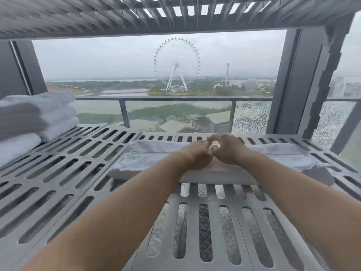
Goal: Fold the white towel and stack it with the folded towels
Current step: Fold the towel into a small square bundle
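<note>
Grey slotted shelf (58, 173) fills the fg, w/ a second slotted shelf (136, 14) overhead. Behind them, a big window (97, 59) w/ a dark frame post (297, 81) on the rt. Outside: balcony railing (175, 98) w/ glass panels, rt panel (252, 116) cracked all over. Beyond: Ferris wheel (176, 63), thin tower (228, 73), pale dome (251, 84), green-roofed bldgs (214, 119), water (125, 91). Sky overcast, light flat and grey.

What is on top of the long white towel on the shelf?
The left hand and the right hand lie close together on the middle of the white towel. They cover that part, so whether their fingers pinch the cloth cannot be seen.
</note>
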Action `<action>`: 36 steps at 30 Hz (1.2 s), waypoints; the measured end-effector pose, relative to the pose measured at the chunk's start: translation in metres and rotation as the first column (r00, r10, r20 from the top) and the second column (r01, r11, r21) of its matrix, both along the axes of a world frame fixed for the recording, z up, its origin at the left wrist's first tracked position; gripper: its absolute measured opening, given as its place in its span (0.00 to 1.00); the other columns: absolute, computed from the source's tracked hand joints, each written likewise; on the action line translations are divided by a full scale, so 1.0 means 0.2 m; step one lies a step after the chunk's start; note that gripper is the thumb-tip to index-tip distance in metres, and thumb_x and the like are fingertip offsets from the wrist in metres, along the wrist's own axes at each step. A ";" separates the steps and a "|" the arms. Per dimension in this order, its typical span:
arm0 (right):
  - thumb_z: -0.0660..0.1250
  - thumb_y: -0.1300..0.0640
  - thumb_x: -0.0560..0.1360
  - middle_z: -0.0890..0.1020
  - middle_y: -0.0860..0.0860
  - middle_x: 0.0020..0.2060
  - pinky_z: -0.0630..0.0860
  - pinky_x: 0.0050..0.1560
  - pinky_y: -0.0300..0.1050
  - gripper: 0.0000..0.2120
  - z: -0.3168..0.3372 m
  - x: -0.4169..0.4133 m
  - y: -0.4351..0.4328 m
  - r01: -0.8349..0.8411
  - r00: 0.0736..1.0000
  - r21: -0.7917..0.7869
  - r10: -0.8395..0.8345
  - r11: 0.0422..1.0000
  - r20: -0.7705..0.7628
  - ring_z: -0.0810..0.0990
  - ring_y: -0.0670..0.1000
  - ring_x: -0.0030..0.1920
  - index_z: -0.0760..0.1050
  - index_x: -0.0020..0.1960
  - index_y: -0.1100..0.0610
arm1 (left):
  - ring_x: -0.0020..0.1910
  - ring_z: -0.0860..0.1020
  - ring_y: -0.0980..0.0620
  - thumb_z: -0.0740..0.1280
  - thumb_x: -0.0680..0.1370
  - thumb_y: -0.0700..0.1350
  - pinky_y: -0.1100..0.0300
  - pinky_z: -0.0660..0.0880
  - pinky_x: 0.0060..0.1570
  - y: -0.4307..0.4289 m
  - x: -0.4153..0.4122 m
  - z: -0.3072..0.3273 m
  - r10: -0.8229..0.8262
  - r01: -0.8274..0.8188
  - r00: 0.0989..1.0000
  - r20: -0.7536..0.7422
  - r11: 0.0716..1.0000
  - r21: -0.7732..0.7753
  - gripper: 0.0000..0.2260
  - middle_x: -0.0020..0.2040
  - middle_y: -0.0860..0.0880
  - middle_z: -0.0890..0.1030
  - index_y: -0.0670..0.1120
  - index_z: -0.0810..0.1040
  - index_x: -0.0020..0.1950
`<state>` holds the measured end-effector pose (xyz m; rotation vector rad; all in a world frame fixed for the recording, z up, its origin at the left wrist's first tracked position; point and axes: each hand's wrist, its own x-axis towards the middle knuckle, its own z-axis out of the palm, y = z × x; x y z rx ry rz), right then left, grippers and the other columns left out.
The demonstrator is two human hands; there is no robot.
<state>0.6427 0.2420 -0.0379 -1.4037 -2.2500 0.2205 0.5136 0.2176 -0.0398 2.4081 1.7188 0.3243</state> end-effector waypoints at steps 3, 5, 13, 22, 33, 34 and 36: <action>0.51 0.55 0.79 0.70 0.53 0.68 0.62 0.68 0.49 0.19 -0.10 -0.04 0.03 -0.065 0.998 -0.097 0.067 0.993 0.019 0.68 0.54 0.66 0.68 0.67 0.54 | 0.75 0.51 0.50 0.47 0.80 0.49 0.44 0.46 0.73 0.05 -0.03 -0.11 0.056 -0.058 0.994 -0.099 0.998 -0.025 0.24 0.77 0.48 0.51 0.46 0.51 0.76; 0.46 0.49 0.80 0.61 0.48 0.73 0.51 0.73 0.53 0.22 -0.14 -0.05 0.04 -0.060 0.991 -0.141 0.076 0.988 0.113 0.58 0.49 0.72 0.58 0.73 0.48 | 0.76 0.47 0.53 0.45 0.79 0.54 0.42 0.41 0.72 0.06 -0.08 -0.14 0.106 -0.109 0.988 -0.112 0.994 -0.019 0.26 0.78 0.51 0.48 0.49 0.48 0.77; 0.38 0.38 0.78 0.47 0.47 0.76 0.43 0.74 0.53 0.29 -0.15 -0.04 0.06 -0.006 0.943 -0.201 0.072 0.980 0.326 0.44 0.47 0.75 0.45 0.75 0.49 | 0.76 0.44 0.53 0.43 0.76 0.67 0.45 0.40 0.72 0.01 -0.34 -0.09 0.217 -0.233 0.951 -0.219 0.971 -0.051 0.34 0.78 0.52 0.45 0.49 0.44 0.76; 0.41 0.39 0.78 0.48 0.47 0.76 0.43 0.74 0.51 0.28 -0.14 -0.04 0.03 -0.022 0.948 -0.195 0.082 0.981 0.307 0.45 0.46 0.75 0.46 0.75 0.49 | 0.76 0.43 0.49 0.43 0.75 0.68 0.49 0.40 0.72 -0.02 -0.58 -0.10 0.354 -0.373 0.910 -0.215 0.926 -0.055 0.36 0.77 0.48 0.44 0.48 0.43 0.76; 0.51 0.49 0.79 0.78 0.54 0.58 0.69 0.60 0.51 0.19 -0.12 -0.04 -0.06 -0.048 0.998 -0.051 0.050 0.998 0.049 0.74 0.55 0.60 0.74 0.57 0.58 | 0.76 0.46 0.43 0.44 0.71 0.72 0.46 0.46 0.73 0.01 -0.60 -0.13 0.467 -0.482 0.862 -0.195 0.875 -0.035 0.41 0.77 0.43 0.47 0.48 0.45 0.76; 0.52 0.50 0.78 0.80 0.55 0.52 0.72 0.57 0.52 0.18 -0.12 -0.04 -0.08 -0.044 0.999 -0.024 0.044 0.999 0.008 0.76 0.56 0.55 0.75 0.52 0.60 | 0.76 0.47 0.43 0.45 0.72 0.72 0.46 0.46 0.73 0.00 -0.60 -0.12 0.470 -0.482 0.860 -0.198 0.876 -0.017 0.40 0.77 0.43 0.48 0.48 0.46 0.76; 0.53 0.52 0.78 0.82 0.56 0.48 0.74 0.53 0.54 0.17 -0.12 -0.04 -0.09 -0.045 0.998 0.041 0.047 0.998 -0.043 0.78 0.56 0.50 0.77 0.50 0.61 | 0.75 0.50 0.44 0.46 0.74 0.69 0.44 0.50 0.73 -0.02 -0.58 -0.10 0.432 -0.426 0.878 -0.207 0.902 0.074 0.37 0.77 0.44 0.52 0.47 0.50 0.76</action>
